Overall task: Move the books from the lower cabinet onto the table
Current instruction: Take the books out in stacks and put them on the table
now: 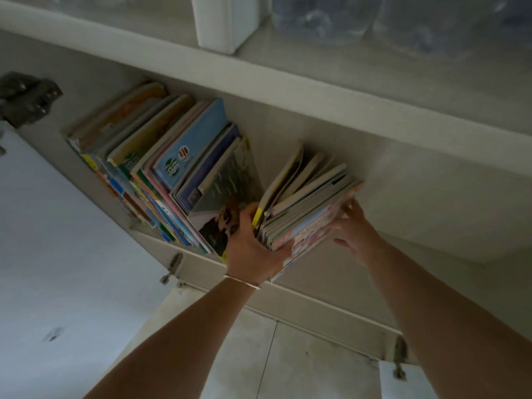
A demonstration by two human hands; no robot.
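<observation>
Inside the lower cabinet [403, 203] stand two groups of thin, colourful books. The bigger group [161, 156] leans to the left against the cabinet's side. A smaller bundle of books [311, 203] leans to the right, split off from the others. My left hand [253, 243] grips the near bottom edge of this bundle, thumb tucked into the gap between the two groups. My right hand [354, 228] presses its fingers against the bundle's pink outer cover on the right side.
Above the books a shelf [288, 73] carries a white box [227, 21] and clear plastic containers [325, 21]. An open cabinet door [51, 240] with metal hinges hangs at the left. Pale floor tiles [273, 355] lie below the cabinet's front edge.
</observation>
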